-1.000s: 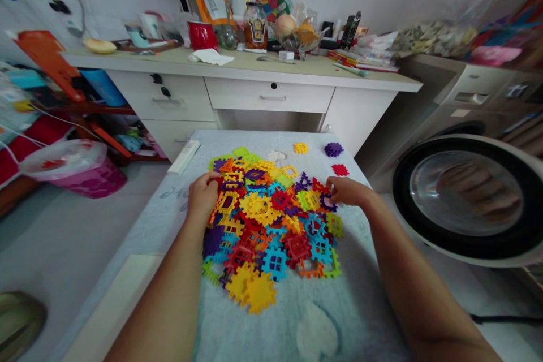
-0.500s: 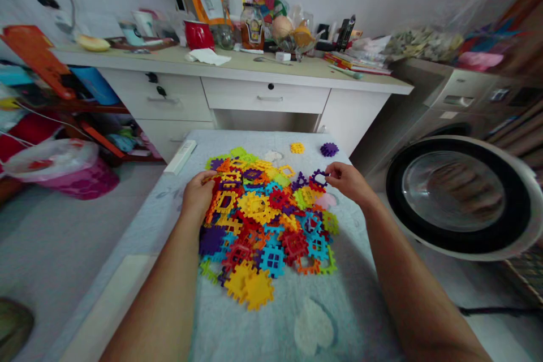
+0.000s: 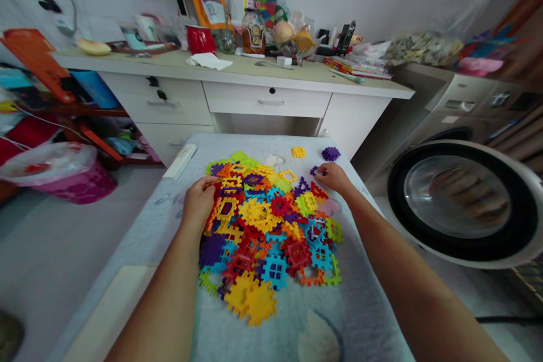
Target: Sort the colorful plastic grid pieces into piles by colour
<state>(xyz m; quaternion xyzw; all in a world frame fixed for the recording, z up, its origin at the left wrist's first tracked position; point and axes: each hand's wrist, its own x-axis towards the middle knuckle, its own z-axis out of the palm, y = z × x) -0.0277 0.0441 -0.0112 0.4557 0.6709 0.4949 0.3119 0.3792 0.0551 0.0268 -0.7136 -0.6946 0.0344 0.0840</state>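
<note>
The right hand [image 3: 335, 176] pinched a purple piece [image 3: 314, 170] between its fingers, at the far edge of the pile [image 3: 267, 226] on the worktop [image 3: 365, 305]. The left hand [image 3: 198, 203] lay curled on the pile, and I could not tell its grip. Only a yellow piece [image 3: 298, 152] and a purple gear [image 3: 330, 153] lay apart, while most pieces were heaped.

A red mug [image 3: 200, 39] sits on the white desk [image 3: 237, 103], beside a washing machine [image 3: 462, 203].
</note>
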